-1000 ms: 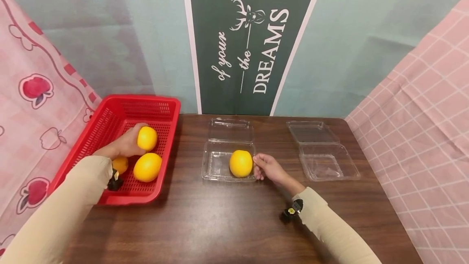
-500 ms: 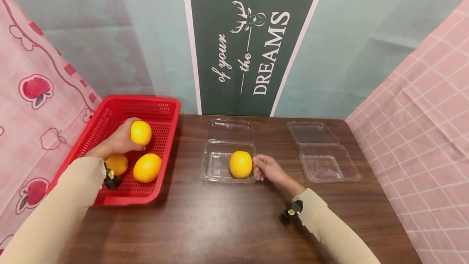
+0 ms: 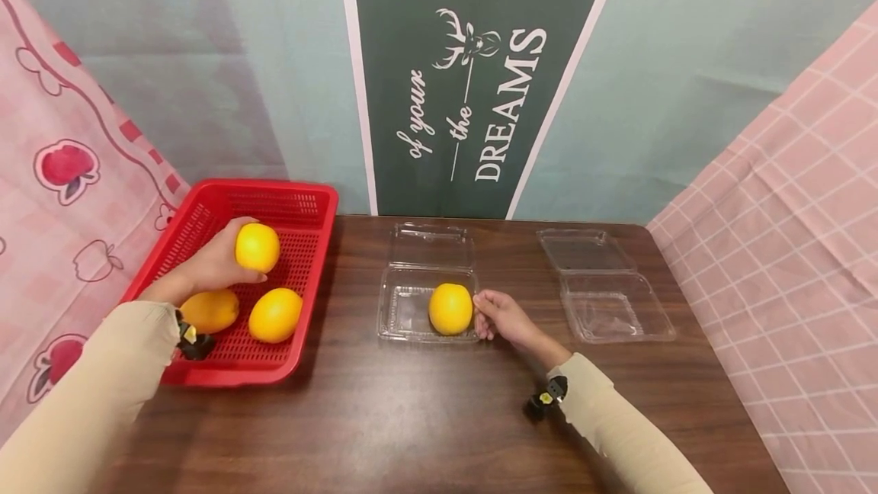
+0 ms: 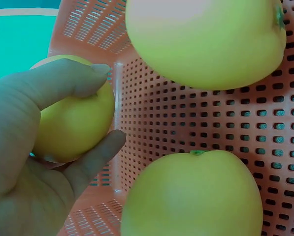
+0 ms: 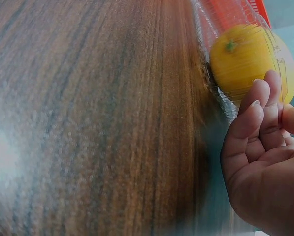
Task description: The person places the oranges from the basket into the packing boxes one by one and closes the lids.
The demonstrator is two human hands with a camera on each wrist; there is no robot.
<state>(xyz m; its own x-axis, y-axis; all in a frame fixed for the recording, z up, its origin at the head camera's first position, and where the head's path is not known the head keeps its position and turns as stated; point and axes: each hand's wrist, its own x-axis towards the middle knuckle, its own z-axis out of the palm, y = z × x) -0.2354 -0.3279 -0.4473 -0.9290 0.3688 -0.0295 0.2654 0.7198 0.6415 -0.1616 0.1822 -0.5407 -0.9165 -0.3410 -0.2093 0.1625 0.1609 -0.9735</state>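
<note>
My left hand [image 3: 222,258] grips an orange [image 3: 257,248] over the far part of the red plastic basket [image 3: 317,280]; in the left wrist view thumb and fingers curl round that orange [image 4: 75,128]. Two more oranges lie in the basket, a left one [image 3: 213,311] partly behind my wrist and a right one [image 3: 276,315]. At mid-table my right hand [image 3: 504,316] pinches the right rim of an open clear plastic clamshell box [image 3: 405,311]. One orange [image 3: 450,309] sits in the right part of its base, seen through the plastic wall in the right wrist view.
A second open clear clamshell box [image 3: 604,307] stands to the right on the brown wooden table [image 3: 425,418]. Cloth backdrops rise behind the table and at both sides. The basket stands close to the left cloth.
My left hand has moved a little left and up with the orange in its grip, uncovering more of the left orange in the basket. The right hand and both boxes have stayed put.
</note>
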